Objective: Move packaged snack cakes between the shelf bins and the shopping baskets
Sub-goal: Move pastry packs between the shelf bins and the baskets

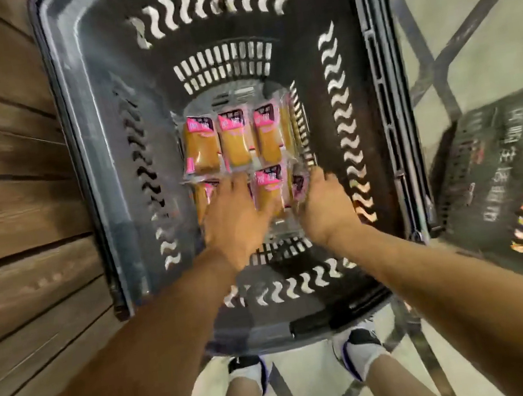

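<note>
Both hands are reaching into the dark shopping basket (97,175), where snack cakes (234,140) are lying in two rows on its floor. The left hand (234,217) is pressing spread fingers onto the near row; the right hand (325,203) is curling around a pack at the right wall. A second basket (501,175) is sitting well apart to the right. No shelf bin is visible, so the transfer seems only partway.

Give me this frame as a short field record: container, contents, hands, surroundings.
container: dark plastic basket, seen from above
contents: snack cakes in clear and pink wrappers, lying flat on the basket floor in two rows
left hand: reaching in, fingers spread over the near row; grip hidden
right hand: at the right end of the near row, fingers curled at a wrapper edge; grip unclear
surroundings: second basket to the right, wooden panel to the left, shoes below
</note>
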